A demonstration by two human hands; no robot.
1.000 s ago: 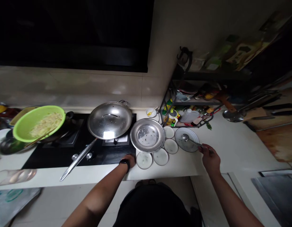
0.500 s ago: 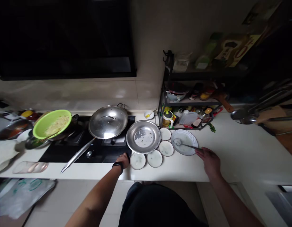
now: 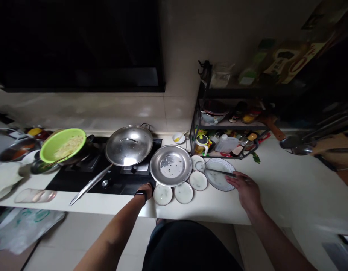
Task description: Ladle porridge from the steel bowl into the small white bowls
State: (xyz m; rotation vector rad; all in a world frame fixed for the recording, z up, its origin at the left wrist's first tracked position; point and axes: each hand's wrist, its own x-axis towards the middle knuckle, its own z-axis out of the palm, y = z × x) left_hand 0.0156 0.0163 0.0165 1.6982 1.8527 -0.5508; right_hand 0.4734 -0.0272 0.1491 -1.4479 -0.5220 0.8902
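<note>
My right hand (image 3: 245, 189) grips the handle of a metal spoon (image 3: 219, 172), whose bowl lies over a small white saucer (image 3: 198, 163) beside a blue-rimmed white plate (image 3: 220, 182). My left hand (image 3: 147, 190) rests at the front edge of the black induction cooktop (image 3: 78, 180), close to a large steel plate (image 3: 170, 165) and a small white saucer (image 3: 163, 194). Its fingers are partly hidden. A steel lid (image 3: 129, 146) covers a pan with a long steel handle (image 3: 90, 184).
A green bowl (image 3: 62, 146) of pale shredded food sits over a dark pot at the left. A wire rack (image 3: 227, 124) with bottles and bowls stands against the back wall. Knives and a ladle (image 3: 296, 145) lie at the far right.
The spoon has moved left, off the blue-rimmed plate and over the saucer beside it. My right hand has moved left with it. My left hand stays at the cooktop edge.
</note>
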